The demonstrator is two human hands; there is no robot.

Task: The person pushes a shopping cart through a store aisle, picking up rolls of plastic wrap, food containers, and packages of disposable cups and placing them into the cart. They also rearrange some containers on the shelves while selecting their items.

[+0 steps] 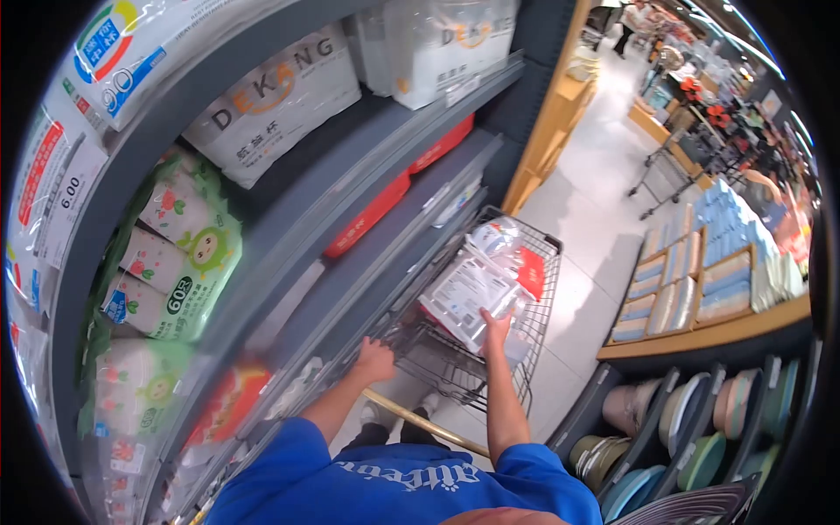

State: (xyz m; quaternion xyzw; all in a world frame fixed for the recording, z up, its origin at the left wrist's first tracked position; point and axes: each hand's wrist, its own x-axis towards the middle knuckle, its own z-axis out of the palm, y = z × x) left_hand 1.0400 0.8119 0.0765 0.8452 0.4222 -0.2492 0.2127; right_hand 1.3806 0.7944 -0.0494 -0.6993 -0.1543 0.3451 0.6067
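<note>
My right hand (497,331) is on the near right edge of a clear-wrapped white and grey package (470,302), its fingers and thumb closed around that edge. The package lies on top of other goods in a wire shopping cart (544,302). Beyond it in the cart are a clear-wrapped round item (496,236) and a red packet (530,273). My left hand (376,359) is beside the lower shelf edge, left of the cart, with its fingers curled; what they hold, if anything, is hidden.
Shelves (315,188) with wrapped packs, some marked DEKANG, rise on the left. A gold-coloured bar (426,422) crosses in front of my body. Stacked bowls (630,407) and folded blue goods (726,227) line the right. Another cart (669,171) and a distant person (628,26) are up the aisle.
</note>
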